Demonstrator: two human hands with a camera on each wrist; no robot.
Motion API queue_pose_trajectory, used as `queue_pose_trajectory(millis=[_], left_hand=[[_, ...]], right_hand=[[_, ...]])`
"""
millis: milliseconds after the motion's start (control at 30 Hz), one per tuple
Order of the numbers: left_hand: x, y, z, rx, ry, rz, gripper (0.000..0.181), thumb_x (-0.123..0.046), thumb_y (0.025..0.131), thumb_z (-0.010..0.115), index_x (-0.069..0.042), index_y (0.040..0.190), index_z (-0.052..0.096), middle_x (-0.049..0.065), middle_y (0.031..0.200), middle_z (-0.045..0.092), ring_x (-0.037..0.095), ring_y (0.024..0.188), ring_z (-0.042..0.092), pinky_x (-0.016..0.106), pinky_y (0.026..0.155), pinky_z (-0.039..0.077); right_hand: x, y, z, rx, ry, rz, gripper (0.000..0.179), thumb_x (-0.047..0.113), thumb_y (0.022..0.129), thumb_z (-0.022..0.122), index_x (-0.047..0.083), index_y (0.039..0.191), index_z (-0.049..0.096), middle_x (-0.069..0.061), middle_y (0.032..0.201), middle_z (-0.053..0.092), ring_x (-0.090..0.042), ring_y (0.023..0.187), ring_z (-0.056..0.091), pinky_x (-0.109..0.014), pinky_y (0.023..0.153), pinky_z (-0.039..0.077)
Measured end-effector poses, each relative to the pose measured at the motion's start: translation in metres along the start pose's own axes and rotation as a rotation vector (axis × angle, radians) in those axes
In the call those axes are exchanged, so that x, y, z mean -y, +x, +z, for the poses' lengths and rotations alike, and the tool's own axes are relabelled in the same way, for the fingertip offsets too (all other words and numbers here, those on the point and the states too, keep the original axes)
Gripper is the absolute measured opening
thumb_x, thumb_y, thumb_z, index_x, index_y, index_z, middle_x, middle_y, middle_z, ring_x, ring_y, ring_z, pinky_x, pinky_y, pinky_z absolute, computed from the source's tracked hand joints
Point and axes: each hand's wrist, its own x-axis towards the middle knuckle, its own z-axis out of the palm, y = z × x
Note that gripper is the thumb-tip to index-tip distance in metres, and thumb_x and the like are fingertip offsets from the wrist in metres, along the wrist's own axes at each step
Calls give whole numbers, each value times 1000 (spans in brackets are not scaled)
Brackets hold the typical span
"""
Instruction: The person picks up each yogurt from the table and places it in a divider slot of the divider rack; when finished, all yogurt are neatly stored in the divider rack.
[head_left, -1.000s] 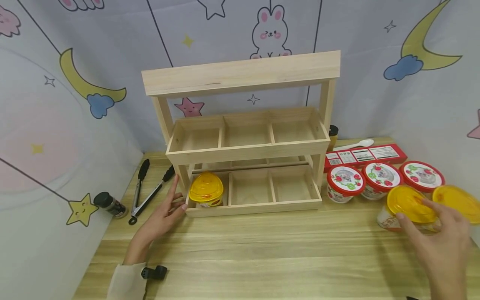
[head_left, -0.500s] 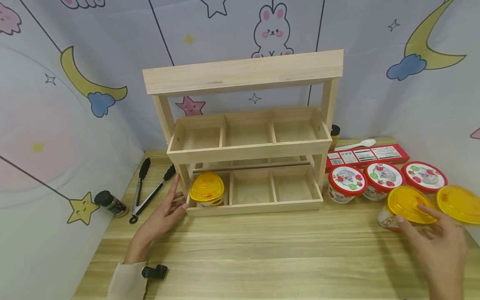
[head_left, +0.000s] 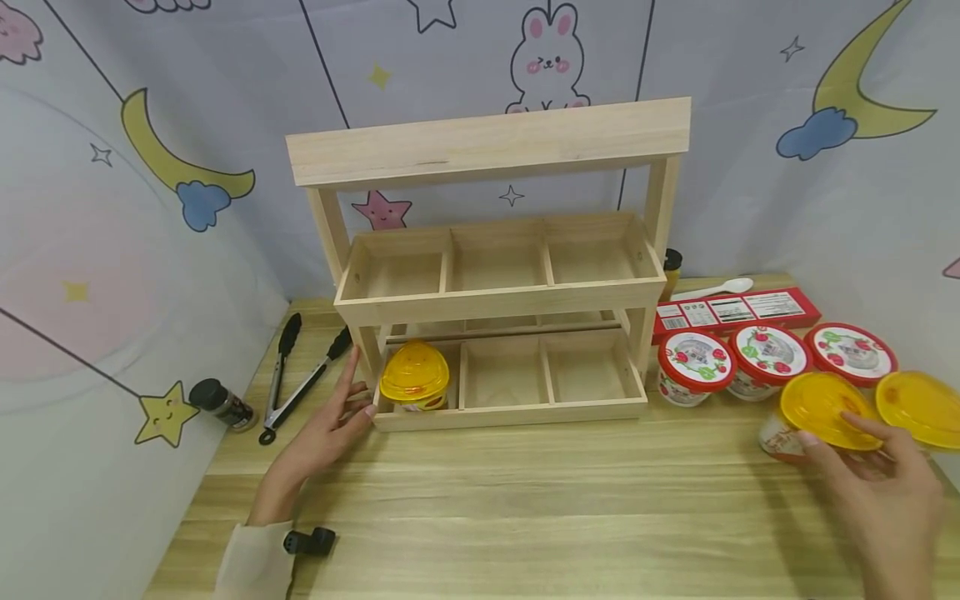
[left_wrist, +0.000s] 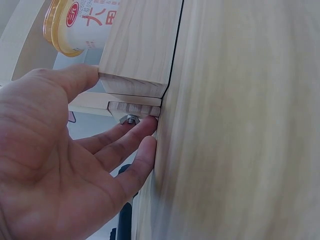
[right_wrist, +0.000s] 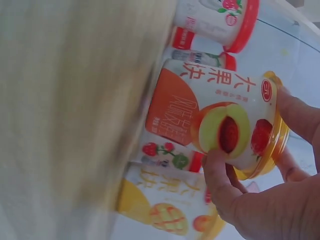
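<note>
My left hand (head_left: 318, 442) touches the lower left corner of a two-tier wooden shelf (head_left: 510, 417). Its thumb lies at the front edge while the index finger points up along the side; in the left wrist view the fingertips (left_wrist: 146, 150) are beside a wing nut (left_wrist: 131, 119). On the right, my right hand (head_left: 885, 492) grips a peach-printed yogurt cup (right_wrist: 215, 120) around its yellow lid (head_left: 825, 408). Another yellow-lidded yogurt cup (head_left: 918, 407) with a mango print stands just beside it. A third yellow-lidded yogurt cup (head_left: 415, 375) sits in the shelf's bottom left compartment.
Three red-lidded cups (head_left: 771, 350) stand in a row behind the held one. Farther back are a red box (head_left: 772, 310), a white spoon (head_left: 723, 288) and a black-capped bottle (head_left: 672, 271). Tongs (head_left: 292, 400) and a dark-capped jar (head_left: 221, 404) lie left of the shelf.
My right hand and the peach yogurt cup have shifted slightly to the right, the fingers closing in at the lid. My left hand stays at the shelf corner.
</note>
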Motion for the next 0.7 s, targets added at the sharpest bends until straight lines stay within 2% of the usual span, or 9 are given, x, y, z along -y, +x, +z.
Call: queue_pose_trajectory(millis=[67,167,233,400,567,700], left_hand=[[0,0,0,0,3,-1,93,-18,113,57,-37,173,-12,41,163,36,58,139,57,70,113,49],[0,0,0,-2,3,0,93,-17,113,57,-37,173,-12,41,163,37,58,139,58,69,113,49],[0,0,0,-2,3,-1,93,-17,113,57,-37,173,-12,41,163,36,57,139,58,69,113,49],[0,-1,0,-3,10,3,93,-17,113,57,-38,172,-12,41,164,35,57,139,58,69,114,48],[0,0,1,-5,9,6,93,-16,113,57,-37,173,-12,42,163,35,58,138,58,69,114,48],[1,1,1,-4,8,5,93,-16,113,56,-37,173,-12,42,163,36,58,138,58,70,114,48]], right_hand=[[4,-1,-2,3,-11,23,59,25,92,87,25,146,65,13,142,61,16,98,57,5,84,47],[12,-1,-4,16,-34,39,61,28,91,89,29,147,64,10,150,59,13,103,56,4,88,48],[18,-2,-5,30,-45,41,62,31,90,90,32,146,65,15,148,59,10,105,56,4,87,48],[38,-6,0,57,-68,-14,60,31,89,91,31,144,68,24,137,57,6,103,55,4,82,49],[56,-13,7,82,-59,-77,58,31,88,92,30,141,71,24,130,60,5,104,57,3,83,50],[66,-18,11,109,-11,-114,57,28,87,93,29,140,72,19,133,65,5,105,60,4,81,50]])
